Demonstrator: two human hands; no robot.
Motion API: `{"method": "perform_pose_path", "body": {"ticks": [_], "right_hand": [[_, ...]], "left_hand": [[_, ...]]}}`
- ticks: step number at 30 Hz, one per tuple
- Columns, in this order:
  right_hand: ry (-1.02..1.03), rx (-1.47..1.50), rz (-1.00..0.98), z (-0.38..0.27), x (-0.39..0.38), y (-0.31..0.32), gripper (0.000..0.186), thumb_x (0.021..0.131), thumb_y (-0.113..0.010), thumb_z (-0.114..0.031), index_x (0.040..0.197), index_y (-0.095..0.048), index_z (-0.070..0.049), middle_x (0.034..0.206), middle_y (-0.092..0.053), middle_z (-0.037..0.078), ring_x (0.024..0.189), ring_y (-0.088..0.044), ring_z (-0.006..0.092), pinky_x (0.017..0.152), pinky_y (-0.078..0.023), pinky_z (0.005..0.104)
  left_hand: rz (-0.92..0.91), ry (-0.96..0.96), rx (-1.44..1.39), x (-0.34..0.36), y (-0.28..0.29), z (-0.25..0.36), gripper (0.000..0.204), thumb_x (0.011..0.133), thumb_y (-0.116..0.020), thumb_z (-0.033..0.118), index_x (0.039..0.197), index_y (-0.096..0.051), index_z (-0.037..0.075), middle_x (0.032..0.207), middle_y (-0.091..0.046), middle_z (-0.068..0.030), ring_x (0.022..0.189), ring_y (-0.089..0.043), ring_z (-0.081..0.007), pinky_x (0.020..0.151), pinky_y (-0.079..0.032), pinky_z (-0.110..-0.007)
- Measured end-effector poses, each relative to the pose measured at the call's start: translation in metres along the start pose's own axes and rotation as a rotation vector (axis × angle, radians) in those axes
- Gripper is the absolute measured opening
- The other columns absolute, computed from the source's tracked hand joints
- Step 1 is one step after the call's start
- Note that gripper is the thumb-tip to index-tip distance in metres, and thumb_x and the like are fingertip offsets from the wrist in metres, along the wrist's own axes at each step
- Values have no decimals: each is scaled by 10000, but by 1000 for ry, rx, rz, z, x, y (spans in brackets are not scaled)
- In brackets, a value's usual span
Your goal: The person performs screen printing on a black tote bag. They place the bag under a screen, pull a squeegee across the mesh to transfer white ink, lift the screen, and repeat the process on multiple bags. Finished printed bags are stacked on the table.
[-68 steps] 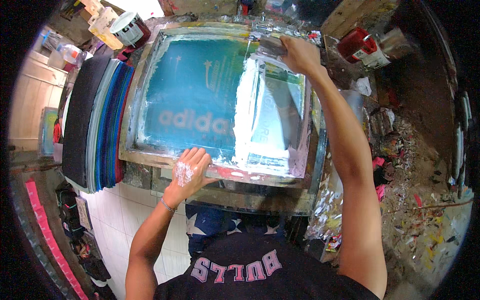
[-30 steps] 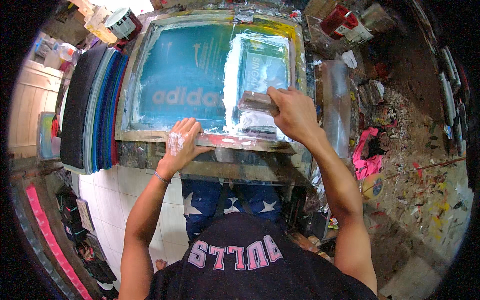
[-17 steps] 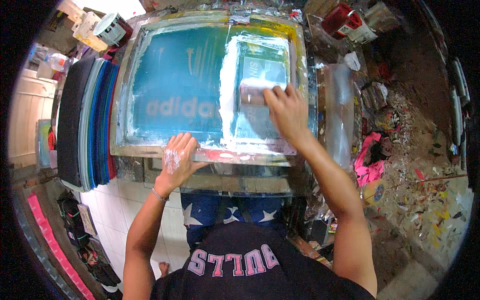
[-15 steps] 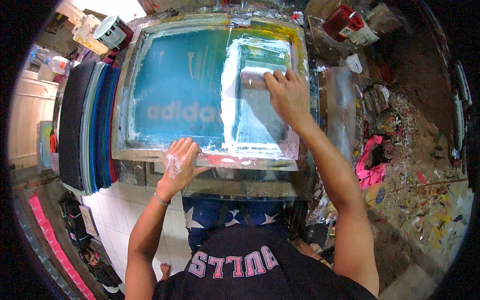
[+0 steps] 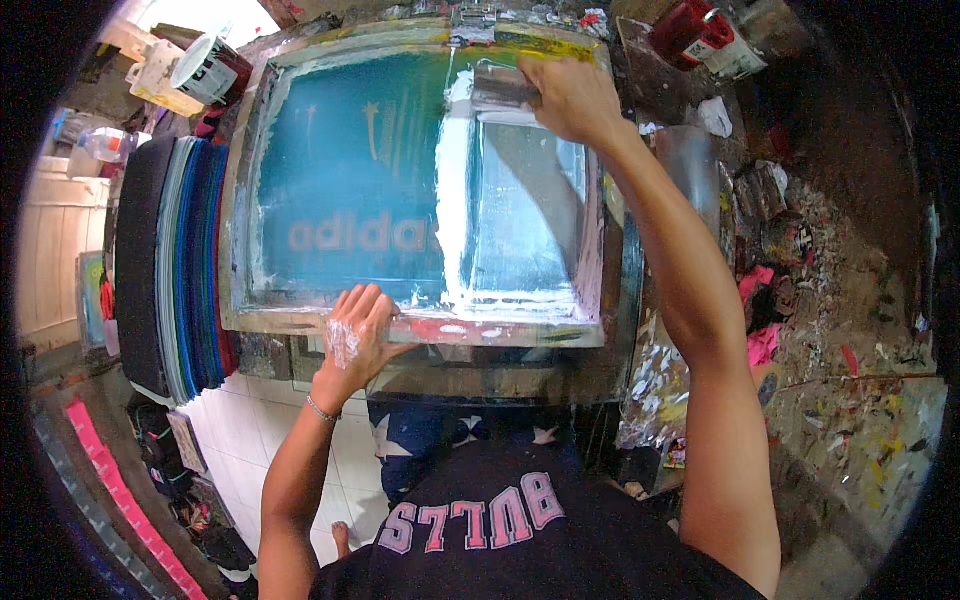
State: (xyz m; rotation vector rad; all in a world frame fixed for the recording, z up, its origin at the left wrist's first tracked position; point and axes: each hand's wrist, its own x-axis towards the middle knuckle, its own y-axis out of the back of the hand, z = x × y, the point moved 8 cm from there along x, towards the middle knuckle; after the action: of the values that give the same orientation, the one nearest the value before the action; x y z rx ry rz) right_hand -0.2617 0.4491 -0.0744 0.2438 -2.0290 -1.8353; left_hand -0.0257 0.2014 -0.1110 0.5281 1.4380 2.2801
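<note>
In front of me lies a screen-printing frame (image 5: pixel 480 331) with blue-green mesh (image 5: pixel 330 165). Pale lettering and small star shapes show in the mesh. My right hand (image 5: pixel 578 100) is closed around a squeegee (image 5: pixel 503 90) at the far right part of the mesh, its fingers partly hiding the handle. White ink (image 5: pixel 456 200) forms a thick band down the mesh, with a thin pale layer to its right. My left hand (image 5: pixel 358 335), smeared with white, grips the near edge of the frame; its thumb lies along the rim.
A stack of dark and coloured flat sheets (image 5: pixel 175 270) stands at the left. An ink tub (image 5: pixel 210 72) sits at the far left, a red container (image 5: pixel 686 40) at the far right. Pink cloth (image 5: pixel 764 342) and scraps litter the right side.
My right hand has pushed the squeegee away from me to the far end of the mesh, leaving a thin pale layer behind it. My left hand stays on the near edge.
</note>
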Motion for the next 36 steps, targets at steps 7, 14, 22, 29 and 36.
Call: {"method": "perform_pose_path", "body": {"ticks": [7,14,22,29,36], "right_hand": [[72,99,2,-75,-122,28,149,769,-642,-80,902,-574,-72,792,-655,143,783,-649,386,639,-514,521],[83,114,-5,-119,-192,41,127,799,-624,-80,902,-556,-47,807,-638,137,808,-629,365,697,-515,479],[18,-25,206,-124,-202,96,331,800,-710,-301,1014,-591,-78,1053,-599,150,1064,-554,316,948,-375,533],[-4,-245,472,-116,-136,234,445,843,-659,-498,1002,-589,-88,862,-601,124,820,-606,341,747,-460,483],[-7,-215,474,-77,-40,323,666,965,-447,-618,551,-555,-108,482,-436,-9,410,-376,113,415,-386,349]], "left_hand": [[28,-9,2,-1,-3,-1,507,632,-901,284,868,-521,47,866,-497,-118,830,-516,-317,754,-425,-418],[103,-35,-8,-2,4,8,505,633,-903,285,887,-544,36,879,-534,-121,854,-531,-322,769,-423,-423],[162,-100,10,5,49,23,545,601,-914,363,885,-631,-6,860,-593,-133,843,-582,-333,759,-457,-423],[112,-37,45,93,217,63,536,624,-894,480,814,-731,6,721,-631,-139,685,-628,-294,663,-494,-400],[1118,-298,49,87,243,62,261,986,-657,255,1028,-734,9,913,-735,-99,814,-673,-163,764,-522,-282]]}}
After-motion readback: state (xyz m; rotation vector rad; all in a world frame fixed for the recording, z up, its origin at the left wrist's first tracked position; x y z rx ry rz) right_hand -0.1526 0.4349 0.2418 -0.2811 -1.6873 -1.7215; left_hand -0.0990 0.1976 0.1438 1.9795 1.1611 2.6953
